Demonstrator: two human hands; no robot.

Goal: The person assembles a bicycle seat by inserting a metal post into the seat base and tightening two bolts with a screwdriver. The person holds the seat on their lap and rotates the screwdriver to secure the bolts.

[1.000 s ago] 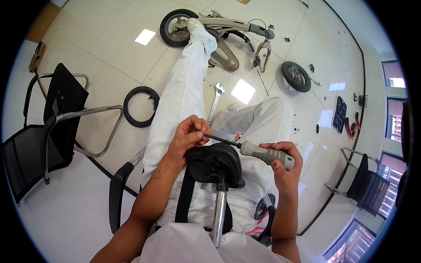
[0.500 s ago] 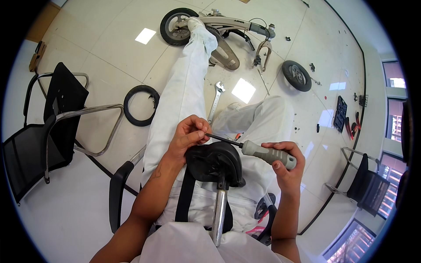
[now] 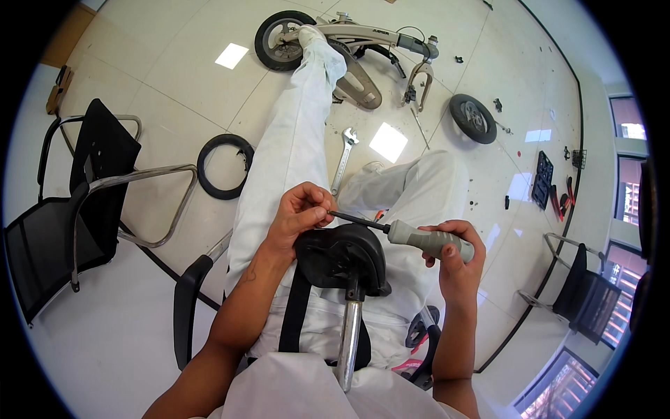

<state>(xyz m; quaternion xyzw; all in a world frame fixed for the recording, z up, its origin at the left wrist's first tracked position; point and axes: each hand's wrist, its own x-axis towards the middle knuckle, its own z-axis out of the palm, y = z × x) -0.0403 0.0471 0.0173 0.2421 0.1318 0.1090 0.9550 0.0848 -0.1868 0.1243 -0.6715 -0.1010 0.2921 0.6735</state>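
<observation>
My right hand (image 3: 457,251) is wrapped round the grey handle of a screwdriver (image 3: 422,238), whose dark shaft points left. At the shaft's tip, the fingers of my left hand (image 3: 301,215) are pinched together. Whatever small piece they hold there is hidden. Just below the shaft, a black bicycle saddle (image 3: 335,255) rests in my lap with its underside partly showing. Its silver seat post (image 3: 348,342) runs back toward my body.
On the tiled floor lie a bicycle frame (image 3: 363,35) under my left foot, a loose wheel (image 3: 472,119), a tire (image 3: 225,166) and an adjustable wrench (image 3: 343,160). A black tool case (image 3: 542,180) sits at the right. Black chairs (image 3: 105,174) stand at both sides.
My right hand and the screwdriver have shifted slightly to the right, and the fingers on its handle have changed position. My left hand has barely moved.
</observation>
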